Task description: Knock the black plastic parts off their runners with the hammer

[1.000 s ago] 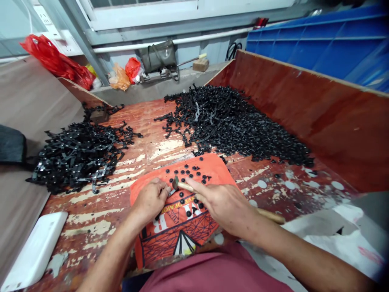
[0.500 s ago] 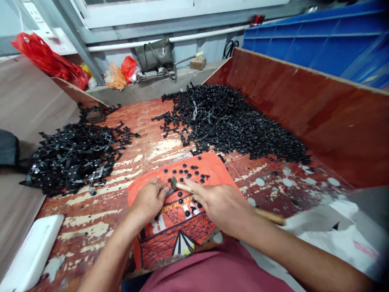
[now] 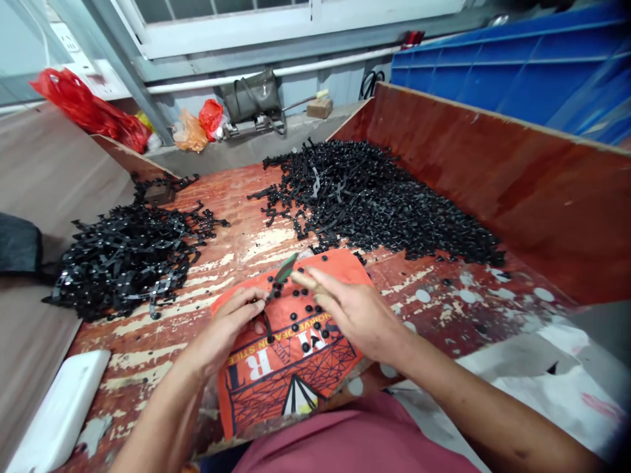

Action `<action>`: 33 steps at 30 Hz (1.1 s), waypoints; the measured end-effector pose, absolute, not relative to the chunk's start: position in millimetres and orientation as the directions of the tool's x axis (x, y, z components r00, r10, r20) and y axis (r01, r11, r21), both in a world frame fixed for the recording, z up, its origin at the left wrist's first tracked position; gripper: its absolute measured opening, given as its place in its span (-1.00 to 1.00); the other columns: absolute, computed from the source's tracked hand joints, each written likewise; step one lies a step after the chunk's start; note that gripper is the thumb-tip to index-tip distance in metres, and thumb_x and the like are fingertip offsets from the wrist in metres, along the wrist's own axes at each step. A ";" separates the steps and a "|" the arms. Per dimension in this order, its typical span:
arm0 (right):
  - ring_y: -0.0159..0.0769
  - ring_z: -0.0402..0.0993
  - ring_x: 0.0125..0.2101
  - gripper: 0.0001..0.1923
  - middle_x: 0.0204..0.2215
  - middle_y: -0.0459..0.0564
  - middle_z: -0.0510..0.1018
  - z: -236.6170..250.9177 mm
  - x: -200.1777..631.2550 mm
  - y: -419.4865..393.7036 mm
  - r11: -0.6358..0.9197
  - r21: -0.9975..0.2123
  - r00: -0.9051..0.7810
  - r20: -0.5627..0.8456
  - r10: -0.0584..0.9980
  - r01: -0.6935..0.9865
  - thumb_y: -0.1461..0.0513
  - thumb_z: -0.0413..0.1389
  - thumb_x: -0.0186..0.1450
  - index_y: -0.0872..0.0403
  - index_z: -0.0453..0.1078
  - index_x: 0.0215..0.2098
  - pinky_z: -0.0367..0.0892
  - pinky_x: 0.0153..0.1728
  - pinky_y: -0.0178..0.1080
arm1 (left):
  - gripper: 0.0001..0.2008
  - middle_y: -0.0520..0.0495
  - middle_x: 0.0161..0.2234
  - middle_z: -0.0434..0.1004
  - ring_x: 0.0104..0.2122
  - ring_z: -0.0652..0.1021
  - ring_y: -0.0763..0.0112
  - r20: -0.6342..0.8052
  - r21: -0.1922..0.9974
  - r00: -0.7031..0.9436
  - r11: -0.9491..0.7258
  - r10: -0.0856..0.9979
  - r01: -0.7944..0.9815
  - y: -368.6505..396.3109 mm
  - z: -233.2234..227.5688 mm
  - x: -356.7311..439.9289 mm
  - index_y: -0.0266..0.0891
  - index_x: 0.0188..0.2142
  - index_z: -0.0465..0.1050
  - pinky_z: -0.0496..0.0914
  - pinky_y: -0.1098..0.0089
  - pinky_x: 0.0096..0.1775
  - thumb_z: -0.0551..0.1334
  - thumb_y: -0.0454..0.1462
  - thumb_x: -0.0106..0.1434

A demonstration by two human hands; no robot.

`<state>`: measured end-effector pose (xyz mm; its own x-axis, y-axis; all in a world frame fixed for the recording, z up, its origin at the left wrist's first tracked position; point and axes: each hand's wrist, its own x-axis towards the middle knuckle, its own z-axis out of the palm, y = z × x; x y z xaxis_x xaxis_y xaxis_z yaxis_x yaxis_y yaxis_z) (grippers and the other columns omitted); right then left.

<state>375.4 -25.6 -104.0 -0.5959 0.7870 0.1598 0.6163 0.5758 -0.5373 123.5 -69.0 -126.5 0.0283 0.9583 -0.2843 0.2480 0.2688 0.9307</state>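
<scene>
My left hand (image 3: 241, 315) is closed in a pinch on a thin black strip (image 3: 269, 326) with a round stud at its lower end. My right hand (image 3: 357, 318) grips the pale wooden handle of a tool (image 3: 286, 269) with a long dark green head, hammer-like in shape. The head is tilted just beyond my left fingertips, above the cloth. Both hands are over an orange printed cloth (image 3: 290, 364). Several small round black studs (image 3: 305, 347) lie scattered on it. My fingers hide part of the strip and most of the handle.
A pile of black strips (image 3: 118, 256) lies at left, a larger black heap (image 3: 374, 197) at back right. A reddish wooden board (image 3: 493, 171) walls the right side, with a blue crate (image 3: 517, 85) behind. A white box-like object (image 3: 59, 407) lies at front left.
The tool's head has lifted and swung away from me, off the spot by my left fingertips. My left hand has moved slightly left, and the black strip now shows below its fingers.
</scene>
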 end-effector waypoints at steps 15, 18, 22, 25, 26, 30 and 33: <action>-0.26 0.49 0.04 -0.53 0.14 -0.15 0.47 -123.1 393.5 -31.5 0.400 -0.784 -0.546 0.093 0.832 0.474 0.25 -0.09 0.49 -0.24 0.18 0.31 0.40 0.04 -0.17 | -0.53 0.22 -0.66 0.30 -0.72 0.31 0.65 -0.381 0.922 -0.302 0.335 0.874 -0.194 -25.2 -133.9 108.2 -0.23 -0.41 0.29 0.32 0.61 -0.68 0.52 -0.19 -0.19; -0.23 0.51 0.01 -0.52 0.11 -0.16 0.51 -123.6 394.2 -28.6 0.387 -0.775 -0.547 0.065 0.835 0.500 0.26 -0.05 0.47 -0.25 0.19 0.31 0.39 0.04 -0.16 | -0.54 0.24 -0.71 0.23 -0.78 0.18 0.67 -0.375 0.927 -0.286 0.348 0.882 -0.142 -15.4 -135.3 106.1 -0.21 -0.45 0.26 0.10 0.64 -0.78 0.51 -0.16 -0.19; -0.22 0.54 -0.03 -0.52 0.09 -0.14 0.52 -121.1 392.0 -27.5 0.408 -0.751 -0.559 0.063 0.827 0.518 0.26 -0.05 0.47 -0.24 0.19 0.31 0.43 -0.04 -0.20 | -0.57 0.27 -0.74 0.16 -0.82 0.08 0.69 -0.391 0.919 -0.286 0.385 0.875 -0.082 -7.3 -139.5 108.2 -0.19 -0.46 0.24 -0.06 0.62 -0.80 0.47 -0.14 -0.15; -0.25 0.57 -0.09 -0.51 0.06 -0.13 0.55 -121.6 391.5 -26.7 0.413 -0.748 -0.566 0.061 0.822 0.520 0.26 -0.06 0.47 -0.24 0.18 0.32 0.43 -0.08 -0.23 | -0.61 0.29 -0.78 0.10 -0.83 0.06 0.67 -0.388 0.919 -0.293 0.393 0.874 -0.044 -5.7 -144.3 109.0 -0.18 -0.47 0.23 -0.07 0.61 -0.79 0.44 -0.14 -0.09; -0.25 0.57 -0.11 -0.52 0.04 -0.13 0.56 -122.7 391.7 -26.1 0.414 -0.744 -0.567 0.057 0.822 0.524 0.25 -0.07 0.48 -0.24 0.18 0.32 0.43 -0.09 -0.24 | -0.62 0.29 -0.80 0.10 -0.84 0.07 0.65 -0.385 0.919 -0.301 0.393 0.872 -0.036 -5.6 -146.1 108.9 -0.17 -0.47 0.22 -0.07 0.61 -0.79 0.43 -0.14 -0.08; -0.24 0.59 -0.19 -0.54 -0.06 -0.09 0.62 -128.0 392.4 -23.2 0.418 -0.713 -0.565 0.037 0.824 0.563 0.22 -0.07 0.47 -0.22 0.20 0.31 0.44 -0.18 -0.24 | -0.62 0.30 -0.82 0.10 -0.87 0.07 0.62 -0.375 0.921 -0.339 0.388 0.863 -0.030 -6.2 -150.9 108.3 -0.15 -0.44 0.22 -0.06 0.59 -0.80 0.42 -0.13 -0.05; -0.22 0.59 -0.24 -0.55 -0.14 -0.07 0.64 -128.5 391.2 -21.5 0.432 -0.684 -0.567 0.032 0.823 0.588 0.20 -0.07 0.47 -0.20 0.24 0.29 0.44 -0.23 -0.24 | -0.61 0.30 -0.81 0.10 -0.86 0.08 0.63 -0.379 0.921 -0.342 0.386 0.860 -0.049 -6.7 -149.9 108.7 -0.15 -0.44 0.21 -0.06 0.60 -0.80 0.42 -0.13 -0.06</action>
